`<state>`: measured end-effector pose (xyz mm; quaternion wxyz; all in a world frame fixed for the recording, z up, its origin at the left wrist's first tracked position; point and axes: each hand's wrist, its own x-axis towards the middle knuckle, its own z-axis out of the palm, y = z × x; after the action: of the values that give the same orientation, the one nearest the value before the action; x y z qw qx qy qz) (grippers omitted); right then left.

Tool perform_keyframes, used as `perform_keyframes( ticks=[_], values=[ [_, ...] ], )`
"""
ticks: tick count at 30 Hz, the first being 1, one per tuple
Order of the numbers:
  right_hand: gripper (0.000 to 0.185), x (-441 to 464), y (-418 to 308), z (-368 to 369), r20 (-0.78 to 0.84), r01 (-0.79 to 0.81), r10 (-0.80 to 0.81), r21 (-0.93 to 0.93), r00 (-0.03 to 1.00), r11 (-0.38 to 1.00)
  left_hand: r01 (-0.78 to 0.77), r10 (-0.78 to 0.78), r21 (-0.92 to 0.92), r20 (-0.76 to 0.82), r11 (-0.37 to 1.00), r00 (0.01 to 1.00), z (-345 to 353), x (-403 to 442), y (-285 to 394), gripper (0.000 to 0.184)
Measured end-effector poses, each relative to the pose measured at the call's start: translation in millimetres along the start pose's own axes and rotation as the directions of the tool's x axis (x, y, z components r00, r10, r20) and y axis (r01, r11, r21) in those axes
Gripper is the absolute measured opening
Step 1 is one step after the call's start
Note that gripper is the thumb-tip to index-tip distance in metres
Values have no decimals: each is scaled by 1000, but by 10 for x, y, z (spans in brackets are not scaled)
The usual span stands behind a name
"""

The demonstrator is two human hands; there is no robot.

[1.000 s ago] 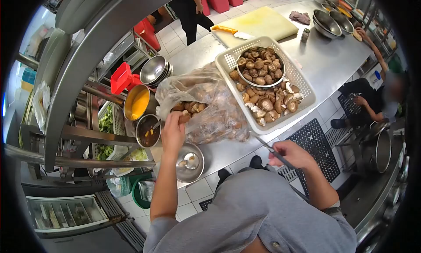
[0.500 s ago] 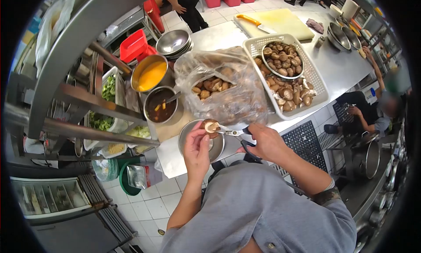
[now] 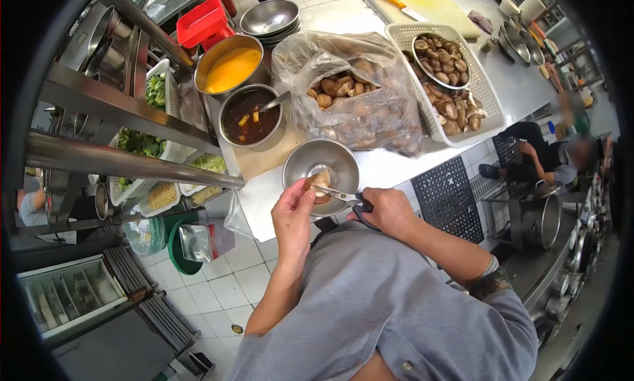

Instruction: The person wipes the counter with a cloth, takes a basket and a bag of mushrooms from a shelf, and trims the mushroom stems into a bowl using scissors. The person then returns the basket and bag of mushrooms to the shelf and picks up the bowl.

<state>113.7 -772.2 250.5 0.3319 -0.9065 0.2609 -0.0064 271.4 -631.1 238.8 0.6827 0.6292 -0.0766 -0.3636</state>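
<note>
My left hand (image 3: pixel 294 214) pinches a brown mushroom (image 3: pixel 321 183), its pale underside turned toward the blades. In my right hand (image 3: pixel 389 211) are scissors (image 3: pixel 350 197) with dark handles, their blades at the mushroom's stem. Both hands are over the near edge of a steel bowl (image 3: pixel 295 160). Inside the bowl lies something pale, partly hidden by the mushroom. Behind it, a torn clear plastic bag (image 3: pixel 389 120) holds many mushrooms. A white perforated basket (image 3: pixel 492 107) at the right holds loose mushrooms and a round bowl (image 3: pixel 471 69) full of them.
Left of the bag stand a pot of dark sauce (image 3: pixel 252 117) with a spoon and a pot of orange liquid (image 3: pixel 231 70). A cutting board (image 3: pixel 442 11) with a yellow-handled knife (image 3: pixel 396 3) lies at the back. Steel shelf bars (image 3: pixel 132 166) run along the left. Another person sits at right.
The camera view has shifted, so the table contents appear lower or farther right. The mushroom has turned in my left hand, and the scissors stay against it.
</note>
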Motion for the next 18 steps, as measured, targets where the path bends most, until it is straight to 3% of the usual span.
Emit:
perform_keyframes(
  ticks=[2, 3, 5, 8, 11, 18],
  values=[
    [55, 13, -35, -21, 128, -93, 80, 98, 989, 991, 36, -36, 38, 6, 999, 999, -70, 28, -34, 35],
    [54, 16, -20, -51, 294, -240, 168, 228, 941, 944, 45, -45, 71, -3, 996, 999, -100, 38, -52, 35],
    [53, 19, 70, -135, 613, -539, 226, 389, 757, 747, 45, -42, 92, -30, 995, 999, -205, 99, -80, 36],
    [63, -122, 223, -157, 512, -386, 128, 438, 849, 812, 21, -20, 21, -54, 1000, 998, -346, 139, -69, 36],
    [64, -122, 244, -162, 575, -404, 76, 467, 815, 787, -5, 3, -112, -15, 994, 1000, -208, 118, 76, 37],
    [64, -37, 325, -319, 591, -407, 84, 439, 803, 801, -6, 7, -7, 108, 1000, 994, 237, 46, 125, 37]
  ],
)
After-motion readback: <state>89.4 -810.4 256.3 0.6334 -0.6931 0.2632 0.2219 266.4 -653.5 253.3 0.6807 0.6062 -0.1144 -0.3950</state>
